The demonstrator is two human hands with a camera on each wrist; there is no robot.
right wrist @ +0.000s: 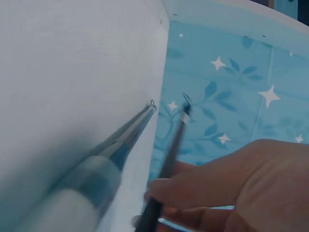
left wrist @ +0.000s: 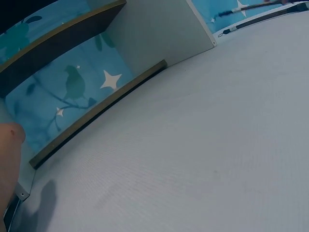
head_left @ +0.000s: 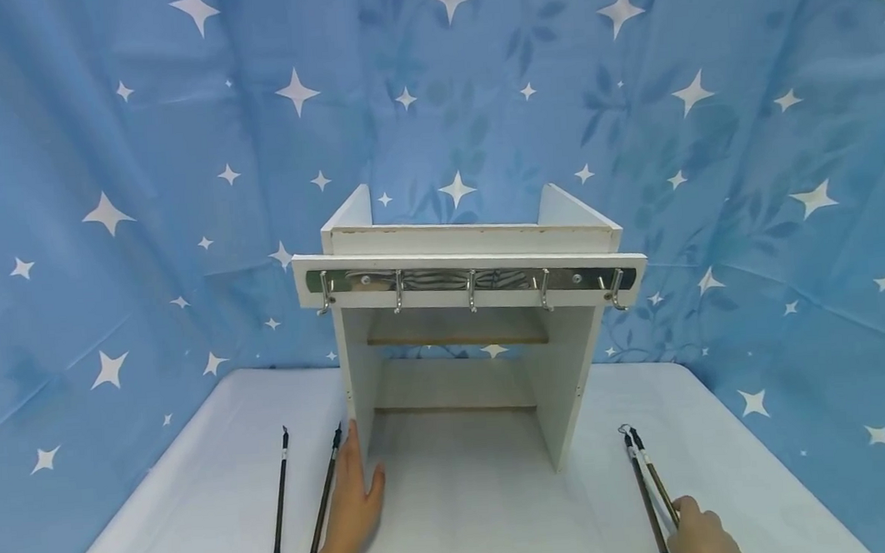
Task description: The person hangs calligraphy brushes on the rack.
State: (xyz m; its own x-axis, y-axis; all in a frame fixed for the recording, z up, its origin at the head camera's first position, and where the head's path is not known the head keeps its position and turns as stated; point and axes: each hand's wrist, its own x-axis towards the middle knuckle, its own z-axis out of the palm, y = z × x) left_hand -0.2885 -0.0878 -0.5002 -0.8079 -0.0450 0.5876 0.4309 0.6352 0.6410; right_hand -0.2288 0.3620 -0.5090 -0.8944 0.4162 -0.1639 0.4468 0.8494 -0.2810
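Note:
A white shelf unit (head_left: 440,239) stands on the table, with a row of metal hooks (head_left: 472,292) along its front rail. My left hand (head_left: 357,502) is at the foot of its left side panel (head_left: 352,356), fingers extended upward and thumb apart; whether it touches the panel is unclear. In the right wrist view, my right hand (right wrist: 207,188) pinches a thin dark brush (right wrist: 169,159) with a small loop at its tip. A second brush (head_left: 647,500) lies beside it on the table; in the right wrist view its near end is blurred.
Two more dark brushes lie to the left, one (head_left: 280,502) farther out and another (head_left: 325,500) partly behind my left hand. The white tabletop (head_left: 470,517) extends in front of the shelf. A blue curtain (head_left: 149,267) with white stars hangs behind and around it.

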